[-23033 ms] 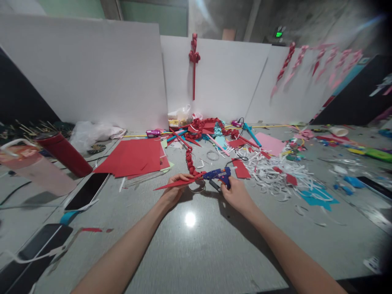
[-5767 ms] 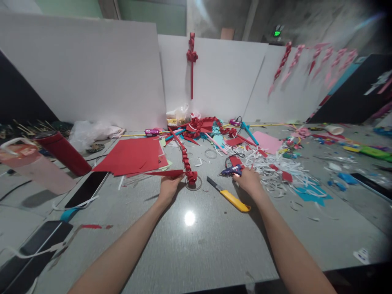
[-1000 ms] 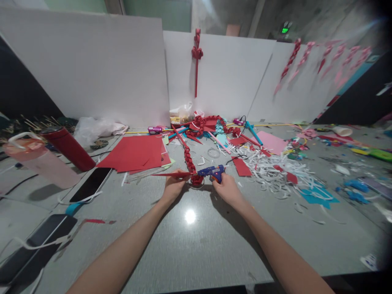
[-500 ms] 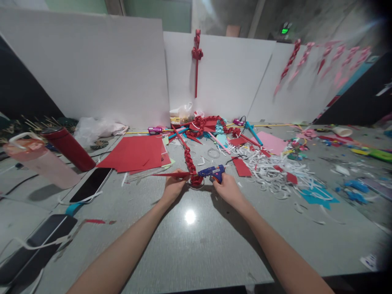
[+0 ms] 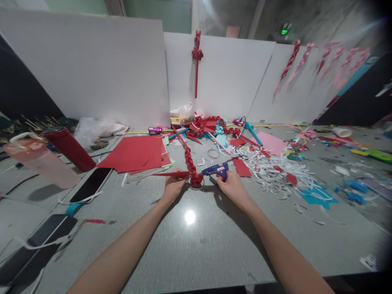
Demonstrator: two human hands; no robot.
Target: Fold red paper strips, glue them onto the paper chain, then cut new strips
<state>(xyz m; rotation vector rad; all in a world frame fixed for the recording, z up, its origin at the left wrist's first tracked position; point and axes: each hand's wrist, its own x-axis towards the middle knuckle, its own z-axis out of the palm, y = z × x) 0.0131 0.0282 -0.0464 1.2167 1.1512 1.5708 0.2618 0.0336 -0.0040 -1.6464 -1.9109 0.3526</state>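
Note:
My left hand (image 5: 175, 185) is closed on a pointed red paper strip (image 5: 165, 174) that sticks out to the left, beside the lower end of a braided red paper chain (image 5: 190, 161). That end sits by a clear round ring (image 5: 197, 186) on the table. In my right hand (image 5: 233, 185) is a blue hot glue gun (image 5: 217, 170), gripped by its handle. The gun's nozzle points left at the chain's lower end, a small distance away from it. My right fingers partly cover the handle.
Red paper sheets (image 5: 134, 152) lie at the left, near a phone (image 5: 92, 185), a red flask (image 5: 69, 149) and a pink bottle (image 5: 43, 163). White paper shreds (image 5: 278, 173) are heaped on the right. White boards (image 5: 220, 77) stand behind, with red paper chains hung on them.
The glue gun and my right hand have shifted slightly right, so the nozzle is farther from the chain. My left hand stays in nearly the same place.

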